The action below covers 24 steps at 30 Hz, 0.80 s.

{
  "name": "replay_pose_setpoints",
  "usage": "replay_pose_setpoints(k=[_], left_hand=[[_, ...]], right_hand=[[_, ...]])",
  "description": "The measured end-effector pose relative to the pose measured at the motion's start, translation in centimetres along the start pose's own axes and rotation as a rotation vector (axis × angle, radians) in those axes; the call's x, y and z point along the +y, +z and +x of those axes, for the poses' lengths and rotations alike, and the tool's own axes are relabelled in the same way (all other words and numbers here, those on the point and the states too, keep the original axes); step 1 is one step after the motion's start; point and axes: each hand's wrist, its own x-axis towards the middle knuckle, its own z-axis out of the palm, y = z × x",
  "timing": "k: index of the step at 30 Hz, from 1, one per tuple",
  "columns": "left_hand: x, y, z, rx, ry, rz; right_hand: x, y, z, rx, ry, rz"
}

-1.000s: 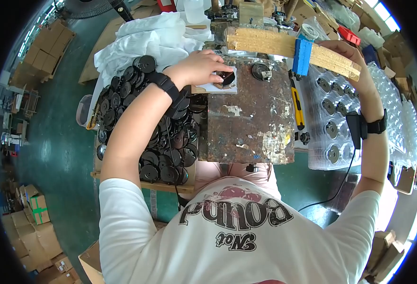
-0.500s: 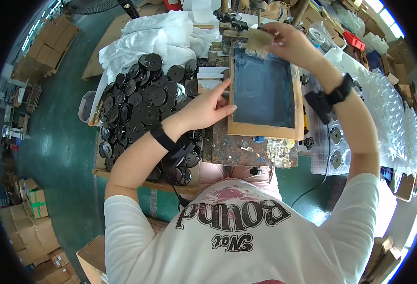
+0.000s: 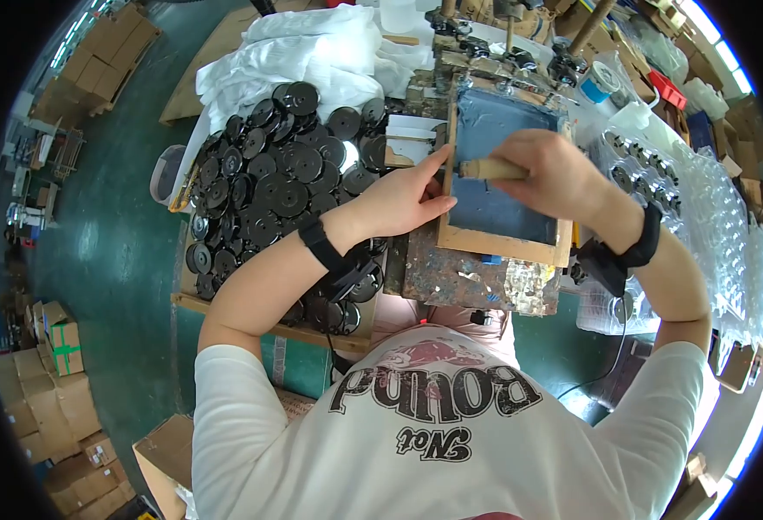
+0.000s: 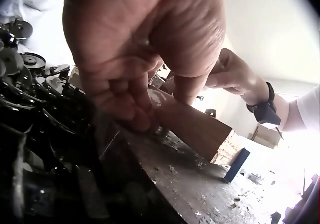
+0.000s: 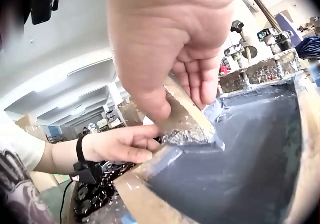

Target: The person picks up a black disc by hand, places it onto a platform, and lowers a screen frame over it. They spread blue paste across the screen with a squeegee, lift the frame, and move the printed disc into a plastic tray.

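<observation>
Your right hand (image 3: pixel 555 178) grips the wooden squeegee (image 3: pixel 485 170) on the mesh of the screen frame (image 3: pixel 498 243). Your left hand (image 3: pixel 403 199), fingers extended, presses its left rail beside the black discs (image 3: pixel 269 191).

Left hand (image 3: pixel 405 202) flat, right hand (image 3: pixel 556 176) clenched.

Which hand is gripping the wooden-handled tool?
The right hand, curled round the wooden-handled tool on the blue screen; the left hand only rests its fingers on the left edge of the wooden frame.
</observation>
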Motion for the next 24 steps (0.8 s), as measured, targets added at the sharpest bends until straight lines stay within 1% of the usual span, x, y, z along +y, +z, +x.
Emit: replay_pose_setpoints(k=[2, 3, 5, 6, 8, 9, 11, 12, 14, 15, 16, 18, 19, 20, 21, 22, 23, 24], left_hand=[[0.4, -0.2, -0.1, -0.007, 0.006, 0.022], [0.5, -0.4, -0.3, -0.002, 0.002, 0.025], [0.8, -0.7, -0.5, 0.028, 0.064, -0.046], [1.1, -0.8, -0.4, 0.039, 0.097, -0.081], [2.3, -2.0, -0.3, 0.038, 0.137, -0.074], [3.2, -2.8, -0.3, 0.036, 0.176, -0.071], [4.5, -3.7, -0.3, 0.026, 0.224, -0.068], [5.0, -3.9, -0.3, 0.09, 0.323, -0.125], [5.9, -4.2, -0.1, 0.216, 0.521, -0.247], [6.1, -4.3, -0.3, 0.207, 0.531, -0.254], [6.1, -4.5, -0.6, 0.208, 0.512, -0.201], [5.9, -5.2, -1.3, 0.212, 0.466, -0.092], [5.4, -5.8, -1.5, 0.205, 0.468, -0.092], [4.5, -6.4, -1.5, 0.24, 0.397, 0.115], [3.5, -7.1, -1.7, 0.272, 0.325, 0.323], [2.1, -8.1, -2.1, 0.27, 0.192, 0.52], [0.4, -9.0, -2.6, 0.265, 0.06, 0.718], [-1.0, -9.5, -3.2, 0.27, -0.053, 0.815]], right_hand=[[0.5, -0.7, 0.8, -0.055, 0.047, 0.03], [1.1, -1.2, 1.4, -0.054, 0.04, 0.032], [3.2, -2.4, 2.7, 0.001, 0.223, -0.103], [5.0, -3.0, 2.9, 0.004, 0.222, -0.104], [9.3, -4.4, 2.2, 0.163, 0.344, 0.152], [10.4, -5.4, 1.5, 0.165, 0.348, 0.15], [12.2, -7.9, -0.4, 0.191, 0.503, 0.26], [13.8, -8.2, -1.8, 0.196, 0.512, 0.253], [17.4, -7.8, -5.1, 0.085, 0.511, 0.157], [17.5, -7.7, -5.9, 0.028, 0.509, 0.109], [17.6, -7.5, -6.7, 0.033, 0.519, 0.102], [13.7, -5.9, -6.5, -0.102, 0.466, 0.0], [11.7, -4.7, -5.9, -0.169, 0.439, -0.046], [10.3, -3.5, -5.2, -0.236, 0.412, -0.089], [10.3, -1.5, -4.2, -0.268, 0.348, -0.084], [10.3, 0.5, -3.0, -0.298, 0.285, -0.079], [9.1, 1.7, -2.0, -0.239, 0.256, -0.036], [7.6, 2.7, -0.8, -0.177, 0.23, 0.004]])
